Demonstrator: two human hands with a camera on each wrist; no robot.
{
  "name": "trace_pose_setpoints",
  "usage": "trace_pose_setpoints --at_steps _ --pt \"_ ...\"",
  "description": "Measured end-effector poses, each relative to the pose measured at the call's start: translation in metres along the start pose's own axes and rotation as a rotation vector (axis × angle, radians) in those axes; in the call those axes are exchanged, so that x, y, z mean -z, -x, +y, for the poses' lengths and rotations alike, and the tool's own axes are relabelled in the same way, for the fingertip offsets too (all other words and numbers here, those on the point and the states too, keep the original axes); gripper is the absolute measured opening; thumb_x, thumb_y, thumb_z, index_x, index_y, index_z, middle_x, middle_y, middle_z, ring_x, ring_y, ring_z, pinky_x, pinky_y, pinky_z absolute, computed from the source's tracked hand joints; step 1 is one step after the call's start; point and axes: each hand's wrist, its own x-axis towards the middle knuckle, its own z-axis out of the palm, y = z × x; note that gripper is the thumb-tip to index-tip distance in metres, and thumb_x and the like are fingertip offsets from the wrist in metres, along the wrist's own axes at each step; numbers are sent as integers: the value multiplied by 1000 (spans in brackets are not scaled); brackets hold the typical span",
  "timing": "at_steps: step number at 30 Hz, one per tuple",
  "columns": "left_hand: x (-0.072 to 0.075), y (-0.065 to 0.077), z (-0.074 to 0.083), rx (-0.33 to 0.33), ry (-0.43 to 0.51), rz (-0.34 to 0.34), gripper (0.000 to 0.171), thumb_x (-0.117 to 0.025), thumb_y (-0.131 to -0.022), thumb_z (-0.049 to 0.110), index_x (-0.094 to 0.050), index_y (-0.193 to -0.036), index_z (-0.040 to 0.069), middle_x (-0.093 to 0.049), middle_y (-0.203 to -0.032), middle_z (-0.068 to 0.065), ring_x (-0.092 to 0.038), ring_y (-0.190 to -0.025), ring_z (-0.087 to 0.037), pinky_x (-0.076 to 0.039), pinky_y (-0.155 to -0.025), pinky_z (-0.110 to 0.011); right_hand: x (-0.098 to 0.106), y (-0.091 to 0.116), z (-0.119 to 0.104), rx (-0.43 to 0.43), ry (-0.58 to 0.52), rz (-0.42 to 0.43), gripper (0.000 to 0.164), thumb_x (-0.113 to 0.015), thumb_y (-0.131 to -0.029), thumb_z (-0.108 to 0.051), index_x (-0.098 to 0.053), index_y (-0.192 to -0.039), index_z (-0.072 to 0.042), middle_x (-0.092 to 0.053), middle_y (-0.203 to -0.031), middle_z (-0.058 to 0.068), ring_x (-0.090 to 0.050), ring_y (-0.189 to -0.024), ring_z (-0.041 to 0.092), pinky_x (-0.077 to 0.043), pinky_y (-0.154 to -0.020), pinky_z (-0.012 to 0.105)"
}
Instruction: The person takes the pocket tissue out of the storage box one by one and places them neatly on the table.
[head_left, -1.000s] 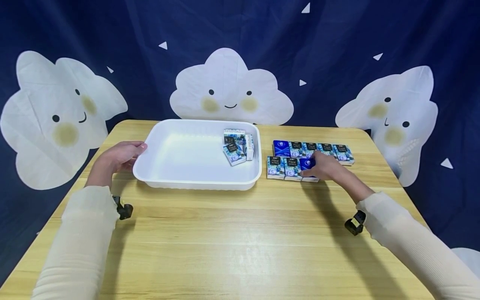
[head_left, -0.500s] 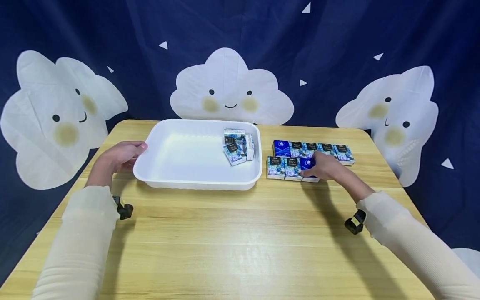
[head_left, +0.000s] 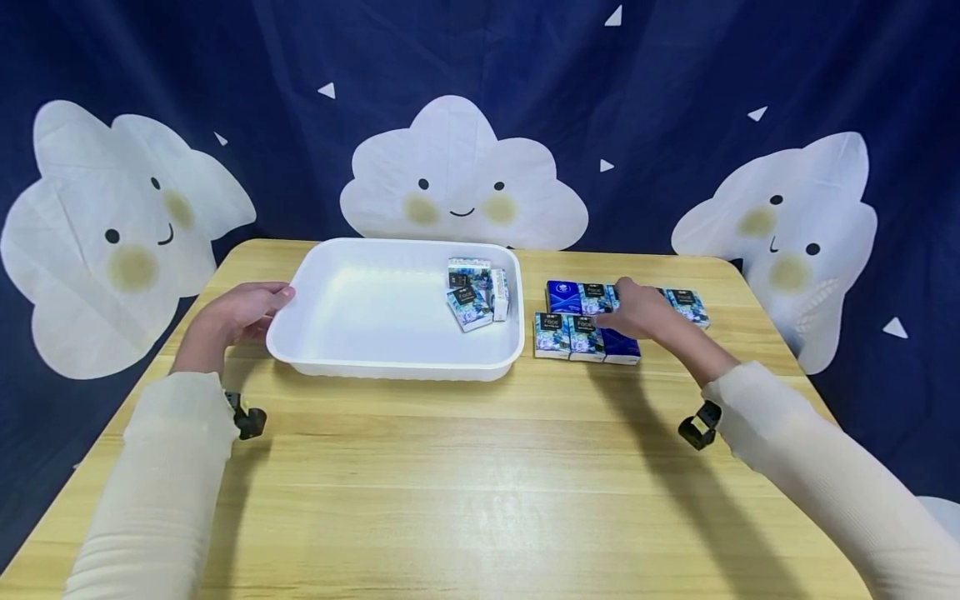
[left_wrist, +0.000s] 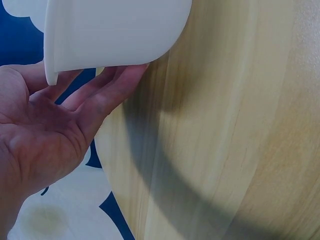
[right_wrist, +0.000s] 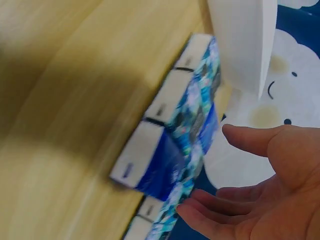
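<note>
My left hand (head_left: 243, 310) grips the left end of a white plastic tray (head_left: 397, 365), thumb at the rim and fingers against the outer wall, as the left wrist view shows. Small tissue packs lie flat in two rows right of the tray. Over the front row's dark blue tissue pack (head_left: 622, 350) hovers my right hand (head_left: 637, 310), partly covering the back row. In the right wrist view its thumb and fingers (right_wrist: 215, 205) are spread apart with nothing between them. Two floral tissue packs (head_left: 551, 335) lie left of the blue one.
Several tissue packs, one a floral tissue pack (head_left: 470, 308), lie at the tray's right end. The back row holds a blue tissue pack (head_left: 562, 297) and floral ones. Behind the wooden table (head_left: 450, 475) hangs a navy curtain (head_left: 525, 67) with clouds.
My right hand has lifted off the front blue tissue pack and shifted slightly left and away from me. The packs, the tray and my left hand have stayed in place.
</note>
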Motion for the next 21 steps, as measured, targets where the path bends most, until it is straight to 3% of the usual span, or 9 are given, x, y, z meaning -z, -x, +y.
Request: trace_pose_setpoints --at_steps 14,18,21 --pt "-1 0 -1 -7 -6 0 68 -27 -110 46 -7 -164 10 -32 -157 -27 -45 -132 -41 -53 -90 -33 6 -11 -75 33 -21 41 84 -61 -100 -37 -17 -158 6 -38 -156 30 -45 -138 44 -44 -109 55" --pt "-1 1 0 -2 -6 7 68 -28 -110 47 -7 -164 10 -31 -158 -27 -44 -133 -41 -53 -92 -35 5 -13 -100 85 -14 62 80 -60 -101 -34 -19 -157 6 -52 -142 27 -58 -119 38 -50 -96 48" --pt "-2 1 0 2 -4 9 69 -28 -110 48 -6 -164 10 -30 -158 -27 -43 -134 -42 -52 -96 -38 4 -15 -118 126 -15 96 71 -61 -101 -32 -30 -152 5 -61 -124 23 -62 -99 32 -52 -83 42"
